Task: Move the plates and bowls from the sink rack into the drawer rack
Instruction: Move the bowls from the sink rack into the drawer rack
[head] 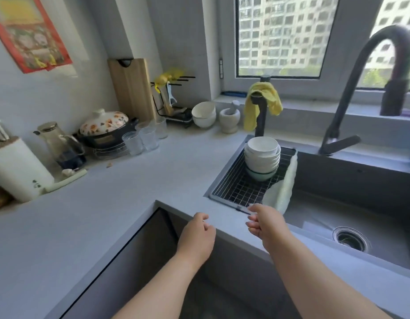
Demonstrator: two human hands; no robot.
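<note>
Left hand [196, 233] fingers loosely curled, holding nothing. Right hand [266, 224] fingers relaxed, tips just beside sink rack [236, 192] edge; bowls [262, 157] at 12 o'clock.

A pale grey countertop [130, 192] wrapped the kitchen corner beside the sink where we stood.

On it we saw a flowered-lid pot [105, 130] on a wire stand, clear tumblers [141, 139], a glass jug [58, 143], a white knife block [17, 171], stacked white bowls [204, 113], a stone mortar [229, 117] and a leaning cutting board [132, 88].
</note>
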